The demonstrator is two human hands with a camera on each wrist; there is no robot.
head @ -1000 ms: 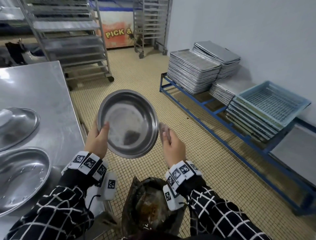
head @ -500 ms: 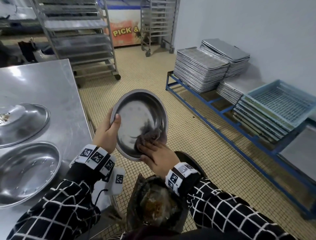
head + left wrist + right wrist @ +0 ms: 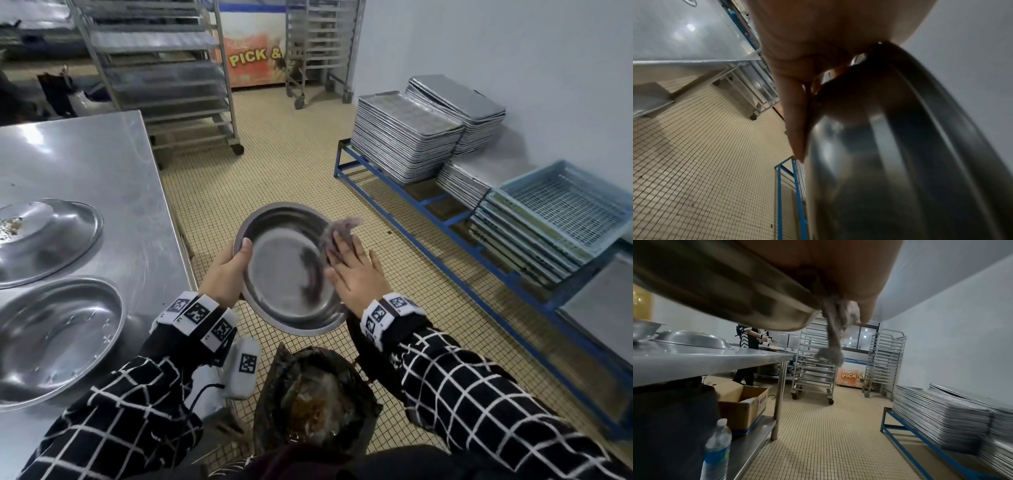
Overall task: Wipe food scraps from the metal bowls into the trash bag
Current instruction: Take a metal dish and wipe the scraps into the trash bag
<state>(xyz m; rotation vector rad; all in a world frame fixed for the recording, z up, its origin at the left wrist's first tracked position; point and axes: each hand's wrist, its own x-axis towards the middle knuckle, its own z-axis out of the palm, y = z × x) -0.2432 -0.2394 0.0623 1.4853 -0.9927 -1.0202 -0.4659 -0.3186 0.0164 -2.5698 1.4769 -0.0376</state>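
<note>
A round metal bowl (image 3: 284,270) is held tilted above the open black trash bag (image 3: 318,404), which has brown scraps inside. My left hand (image 3: 229,270) grips the bowl's left rim, thumb on the inside. My right hand (image 3: 356,270) lies flat with straight fingers and presses a grey cloth (image 3: 340,228) against the upper right rim. A dark smear runs down the bowl's right inner side. In the left wrist view my fingers (image 3: 795,113) lie behind the bowl (image 3: 879,146). In the right wrist view the cloth (image 3: 832,340) hangs down past the bowl's edge (image 3: 725,288).
A steel table (image 3: 85,164) on my left carries two more metal bowls (image 3: 44,236) (image 3: 51,339), the farther one with scraps. A blue rack (image 3: 428,233) with stacked trays (image 3: 404,137) and crates (image 3: 561,212) lines the right wall. Trolley racks (image 3: 164,68) stand beyond. Another person (image 3: 750,344) stands at the table's far end.
My right hand took the cloth from beside the bowl into its bottom, then swept it up to the upper right rim. The left hand kept its grip.
</note>
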